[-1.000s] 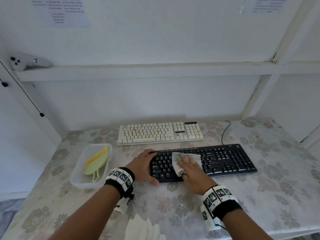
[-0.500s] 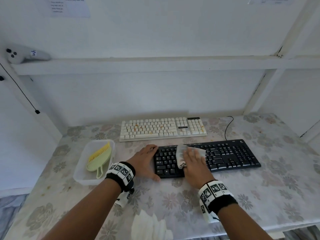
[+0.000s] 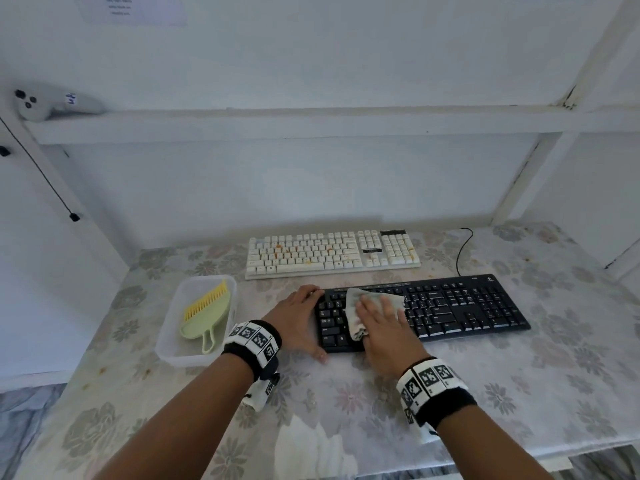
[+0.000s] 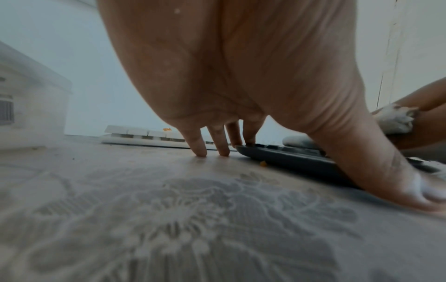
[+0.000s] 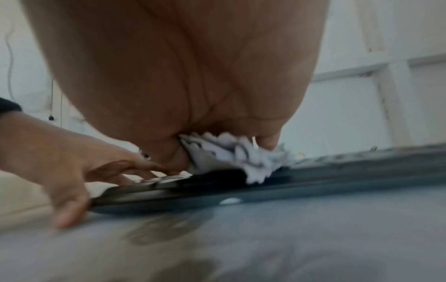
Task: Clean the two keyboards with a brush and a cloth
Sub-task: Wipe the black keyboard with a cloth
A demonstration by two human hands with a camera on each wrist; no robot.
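Risk of skidding the black keyboard (image 3: 450,306) or popping keys: flat right hand (image 3: 384,327) pressing cloth (image 3: 356,306), straight-fingered left hand (image 3: 298,320) only bracing its end.

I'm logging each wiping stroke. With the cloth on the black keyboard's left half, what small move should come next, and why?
Probably slide the right hand and the grey cloth rightward along the black keyboard: its right half lies uncovered, while the left hand braces its left end.
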